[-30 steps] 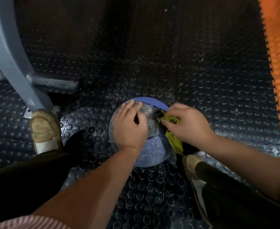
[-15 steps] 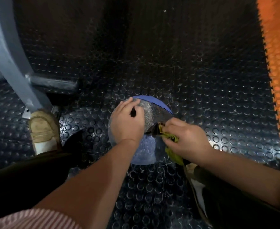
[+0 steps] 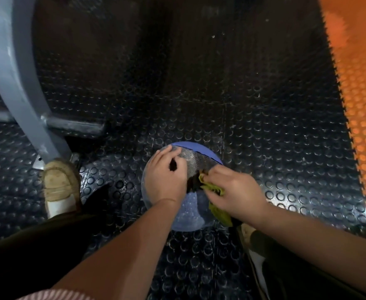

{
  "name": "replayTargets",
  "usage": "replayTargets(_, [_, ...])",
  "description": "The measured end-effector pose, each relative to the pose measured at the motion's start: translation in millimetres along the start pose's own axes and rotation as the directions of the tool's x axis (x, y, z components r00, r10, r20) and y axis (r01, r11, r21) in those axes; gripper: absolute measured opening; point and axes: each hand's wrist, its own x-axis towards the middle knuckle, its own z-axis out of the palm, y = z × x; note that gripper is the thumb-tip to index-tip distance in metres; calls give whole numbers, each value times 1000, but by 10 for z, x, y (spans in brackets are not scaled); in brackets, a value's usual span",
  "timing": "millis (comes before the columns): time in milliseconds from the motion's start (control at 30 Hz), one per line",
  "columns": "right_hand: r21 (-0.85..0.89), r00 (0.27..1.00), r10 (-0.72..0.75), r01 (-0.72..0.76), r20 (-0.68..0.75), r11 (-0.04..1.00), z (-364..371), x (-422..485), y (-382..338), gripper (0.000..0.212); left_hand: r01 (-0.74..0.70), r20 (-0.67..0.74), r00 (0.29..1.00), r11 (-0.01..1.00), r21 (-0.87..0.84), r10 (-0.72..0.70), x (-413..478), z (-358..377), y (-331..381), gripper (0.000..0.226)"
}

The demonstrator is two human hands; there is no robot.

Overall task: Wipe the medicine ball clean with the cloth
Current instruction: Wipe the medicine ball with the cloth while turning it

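My left hand (image 3: 164,180) and right hand (image 3: 236,191) are bare, forearms too. A pink-and-white striped sleeve (image 3: 54,294) covers my upper left arm. Dark trousers (image 3: 26,245), tan-and-white left shoe (image 3: 58,185) (right shoe (image 3: 248,231) mostly hidden).

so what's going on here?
A person bends over a blue medicine ball sitting on a studded black rubber floor. The left hand rests on top of the ball, steadying it. The right hand grips a yellow-green cloth and holds it against the ball's right side, with part of the cloth hanging down. Wiping is mid-task; how clean the ball is can't be judged from this view.
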Motion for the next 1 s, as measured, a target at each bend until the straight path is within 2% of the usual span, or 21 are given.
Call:
replayTargets(100, [-73,977,-208,211,46,975,-50,-23,128,28,-55,-11,998,997,45,56,-78,20,-6,31])
replayTargets(167, [-97,955,-292,296,51,950,-55,-1,241,27,-59,-11,998,997,54,60,-110,21,-5,32])
replayTargets(300, [-36,969,-244,245,25,969,-66,-70,431,24,-36,14,999,999,4,36,-79,-5,46,31])
replayTargets(400, [-8,989,-144,144,16,989,-111,-101,559,27,-19,5,1000,1000,-11,19,-38,-7,52,30])
replayTargets(467, [14,993,-109,110,-46,994,-88,-101,523,28,-37,-15,999,999,-13,37,-42,8,15,30])
replayTargets(533, [20,984,-156,158,-87,987,-16,-37,347,26,-45,-34,998,999,7,45,-42,21,-4,29])
replayTargets(667, [-70,948,-319,317,-13,946,86,89,124,25,-47,-39,998,999,-1,47,-28,19,2,30])
replayTargets(867, [-75,951,-307,305,-28,950,-2,-167,491,21,-48,-30,998,998,-37,47,-64,28,38,28])
replayTargets(1000, [-107,945,-327,325,-6,940,-14,-112,437,23,-58,-52,997,998,-20,57,-64,44,16,28])
